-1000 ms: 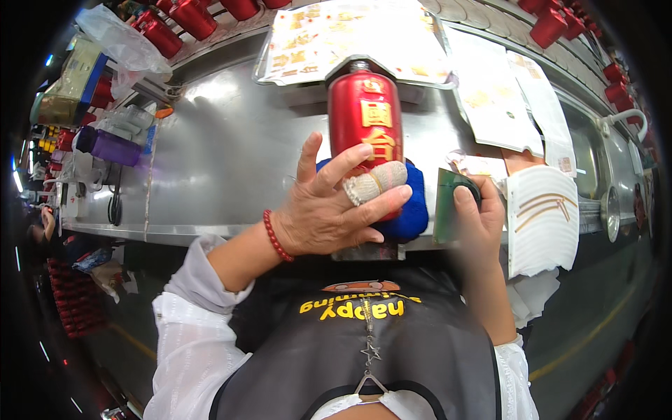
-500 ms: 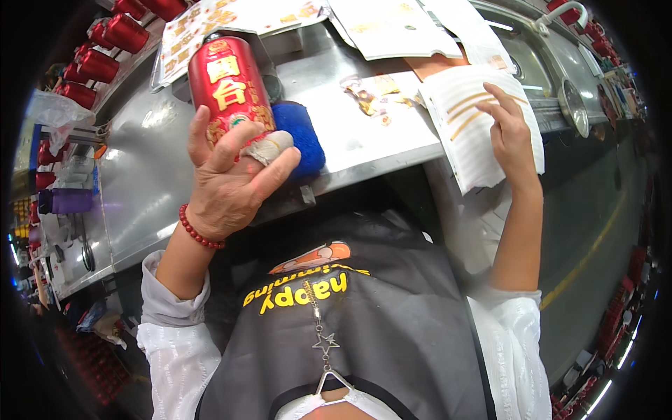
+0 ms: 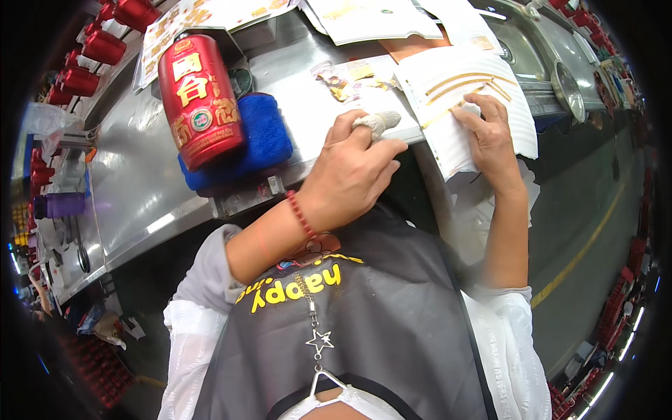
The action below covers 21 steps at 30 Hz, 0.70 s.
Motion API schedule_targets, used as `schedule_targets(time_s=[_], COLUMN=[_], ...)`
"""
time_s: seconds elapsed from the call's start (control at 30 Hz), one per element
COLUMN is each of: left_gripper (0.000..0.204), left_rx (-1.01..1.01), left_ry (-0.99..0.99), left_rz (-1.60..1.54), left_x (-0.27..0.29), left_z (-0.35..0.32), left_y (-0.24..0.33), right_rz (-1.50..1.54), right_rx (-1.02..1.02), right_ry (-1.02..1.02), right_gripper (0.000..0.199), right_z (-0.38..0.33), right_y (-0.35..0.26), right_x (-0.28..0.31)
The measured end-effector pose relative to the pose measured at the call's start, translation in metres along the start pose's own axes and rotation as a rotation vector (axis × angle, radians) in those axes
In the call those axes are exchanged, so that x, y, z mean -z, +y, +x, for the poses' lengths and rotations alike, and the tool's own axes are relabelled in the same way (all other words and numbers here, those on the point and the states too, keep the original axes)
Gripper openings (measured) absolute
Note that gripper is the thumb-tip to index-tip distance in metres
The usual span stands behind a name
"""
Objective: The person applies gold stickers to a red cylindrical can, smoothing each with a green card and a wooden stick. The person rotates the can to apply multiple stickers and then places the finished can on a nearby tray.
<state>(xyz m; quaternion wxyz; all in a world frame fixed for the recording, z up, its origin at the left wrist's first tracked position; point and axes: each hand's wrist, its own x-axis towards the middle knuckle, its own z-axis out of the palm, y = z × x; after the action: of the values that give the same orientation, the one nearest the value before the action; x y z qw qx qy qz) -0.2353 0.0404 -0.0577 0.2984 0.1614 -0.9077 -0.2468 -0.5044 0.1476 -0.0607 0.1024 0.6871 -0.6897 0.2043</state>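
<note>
My left hand [image 3: 353, 164] is in mid-air before the bench edge, holding nothing, fingers partly bent and apart. A whitish cloth-like cover [image 3: 379, 124] wraps one fingertip. To its left, a red bottle [image 3: 199, 101] with gold markings lies tilted on a blue cloth pad [image 3: 264, 133]. My right hand [image 3: 495, 143] is over a white sheet [image 3: 448, 150] bearing curved gold strips [image 3: 458, 82]. Its thumb and forefinger close at the end of one gold strip; the exact contact is partly hidden by the fingers.
Printed sheets [image 3: 371, 21] cover the back of the metal bench [image 3: 133, 175]. Gold and dark foil-like labels [image 3: 353, 80] lie beyond my left hand. A sink [image 3: 521, 52] and a round metal pan [image 3: 568, 91] are at right. Red bottles [image 3: 105, 45] stand at far left.
My left hand has left the red bottle and moved right toward the white sheet. The bottle stays resting on the blue pad. My right fingers have bent in around a gold strip.
</note>
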Motion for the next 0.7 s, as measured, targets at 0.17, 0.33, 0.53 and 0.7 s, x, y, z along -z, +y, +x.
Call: schedule_targets(time_s=[0.17, 0.33, 0.53, 0.7], left_gripper=[0.028, 0.043, 0.030, 0.024], left_rx=[0.291, 0.799, 1.059, 0.839], left_ry=[-0.015, -0.270, -0.324, -0.439], left_rz=[-0.424, -0.823, -1.136, -0.623], left_x=[-0.031, -0.023, -0.032, -0.037], left_z=[0.012, 0.041, 0.070, 0.080], left_y=[0.006, 0.004, -0.005, 0.003], right_rz=[-0.038, -0.057, -0.013, 0.047], right_rx=[-0.086, -0.084, -0.043, -0.028], right_ry=[-0.041, -0.099, -0.085, -0.084], right_gripper=[0.041, 0.041, 0.042, 0.042], right_z=[-0.002, -0.008, -0.008, -0.007], right_y=[-0.014, -0.010, -0.008, -0.010], right_x=[-0.001, -0.002, -0.003, -0.003])
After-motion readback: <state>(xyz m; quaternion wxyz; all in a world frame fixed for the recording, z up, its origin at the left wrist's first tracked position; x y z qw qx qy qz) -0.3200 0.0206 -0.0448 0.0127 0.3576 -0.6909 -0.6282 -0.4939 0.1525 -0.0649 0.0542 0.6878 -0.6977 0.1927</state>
